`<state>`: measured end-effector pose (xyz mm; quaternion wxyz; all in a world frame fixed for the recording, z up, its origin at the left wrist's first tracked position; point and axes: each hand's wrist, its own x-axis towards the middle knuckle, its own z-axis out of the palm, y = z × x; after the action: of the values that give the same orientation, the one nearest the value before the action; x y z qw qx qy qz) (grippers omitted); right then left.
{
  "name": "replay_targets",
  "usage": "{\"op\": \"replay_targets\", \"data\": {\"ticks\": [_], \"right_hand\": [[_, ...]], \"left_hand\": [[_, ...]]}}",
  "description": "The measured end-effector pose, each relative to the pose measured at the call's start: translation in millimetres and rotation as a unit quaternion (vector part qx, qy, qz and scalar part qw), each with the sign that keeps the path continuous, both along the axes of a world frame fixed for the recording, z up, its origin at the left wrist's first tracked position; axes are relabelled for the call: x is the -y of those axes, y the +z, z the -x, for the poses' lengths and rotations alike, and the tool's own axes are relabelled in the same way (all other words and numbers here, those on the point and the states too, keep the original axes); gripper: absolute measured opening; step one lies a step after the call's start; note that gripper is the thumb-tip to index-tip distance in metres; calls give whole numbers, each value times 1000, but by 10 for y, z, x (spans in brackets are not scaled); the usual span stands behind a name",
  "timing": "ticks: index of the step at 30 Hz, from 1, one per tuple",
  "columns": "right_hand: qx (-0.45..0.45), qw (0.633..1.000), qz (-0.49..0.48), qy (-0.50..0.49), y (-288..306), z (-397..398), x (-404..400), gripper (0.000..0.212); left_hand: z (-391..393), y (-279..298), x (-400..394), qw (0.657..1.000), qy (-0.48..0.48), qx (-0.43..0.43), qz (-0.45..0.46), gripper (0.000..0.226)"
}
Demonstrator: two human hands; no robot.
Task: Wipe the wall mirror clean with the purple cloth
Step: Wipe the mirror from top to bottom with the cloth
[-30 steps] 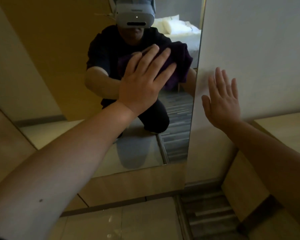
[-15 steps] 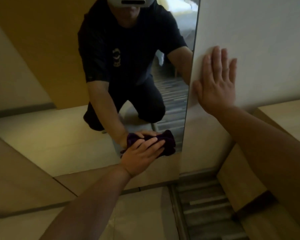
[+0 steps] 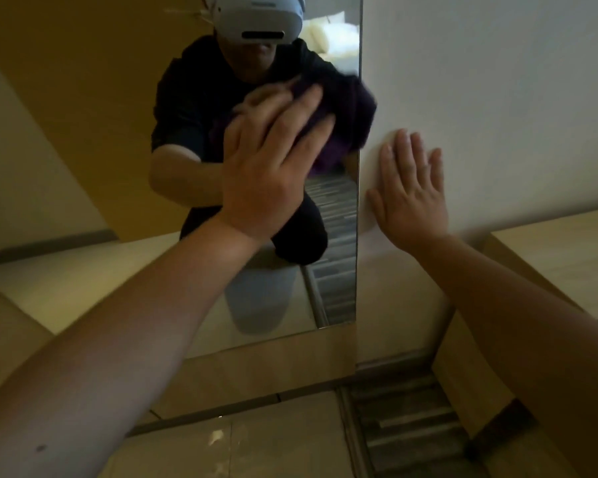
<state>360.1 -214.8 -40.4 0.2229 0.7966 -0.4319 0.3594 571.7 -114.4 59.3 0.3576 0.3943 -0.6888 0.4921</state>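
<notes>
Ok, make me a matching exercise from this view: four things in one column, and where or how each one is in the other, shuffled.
Things:
1. left hand
2. right hand
3. purple cloth
4. wall mirror

Places or states:
A. flat on the white wall, fingers straight
B. pressed against the glass under a flat palm
C. mounted left of the white wall, reflecting a kneeling person
D. pushing the cloth onto the mirror, fingers straight

Pairs: 1-D, 2-A, 3-B, 4-C
</notes>
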Motion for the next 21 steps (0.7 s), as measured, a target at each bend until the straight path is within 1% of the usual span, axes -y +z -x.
{"op": "replay_targets", "data": {"ticks": [2,5,7,10,13,15,18,21], "right_hand": [[5,1000,9,-1,-25,-10,27,68],[19,999,37,2,-63,-11,82,66],[25,997,71,14,-86,-6,113,65],[12,998,54,10,-93,1,137,66],[19,997,74,14,-95,6,164,66],[14,997,78,13,-103,23,185,67],[15,996,83,11,-105,18,186,67],[12,997,78,-1,-87,-2,169,65]], "left_hand": [[21,-12,123,997,51,42,34,27],[40,-430,136,995,49,89,18,34],[5,-895,99,991,40,127,-19,38],[-60,-1704,43,978,28,186,-93,43],[-81,-2453,-3,947,38,261,-182,43],[-56,-2776,-38,924,45,289,-244,46],[-14,-2945,-90,908,30,289,-302,42],[-9,-2895,-115,888,5,313,-335,35]]}}
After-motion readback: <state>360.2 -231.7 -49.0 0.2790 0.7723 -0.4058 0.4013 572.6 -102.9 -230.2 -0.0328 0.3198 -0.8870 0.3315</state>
